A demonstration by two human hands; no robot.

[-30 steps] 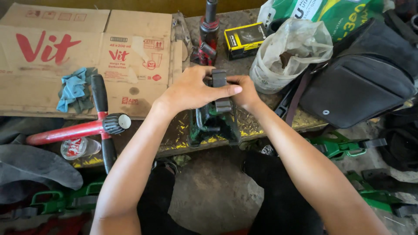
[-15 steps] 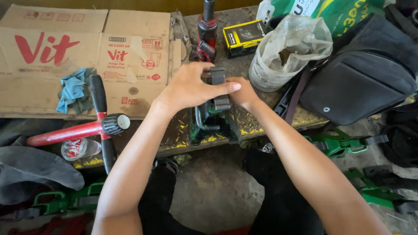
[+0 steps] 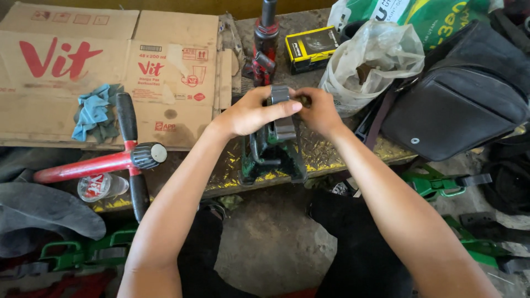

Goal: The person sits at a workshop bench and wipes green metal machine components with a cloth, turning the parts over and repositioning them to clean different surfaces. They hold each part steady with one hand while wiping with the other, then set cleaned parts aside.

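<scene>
Grey metal part (image 3: 280, 95) pinched by both hands, left hand (image 3: 251, 113) over its top, right hand (image 3: 319, 110) alongside, above green clamp (image 3: 271, 157) on tabletop (image 3: 331, 152), flattened cardboard box (image 3: 110, 66) left.

A small dark grey metal part (image 3: 280, 98) stands upright, pinched between both hands above a green vise (image 3: 270, 157).

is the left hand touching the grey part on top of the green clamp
Touching. The head view shows the left hand wrapped over the grey part, thumb pressed across its front, above the green clamp.
</scene>
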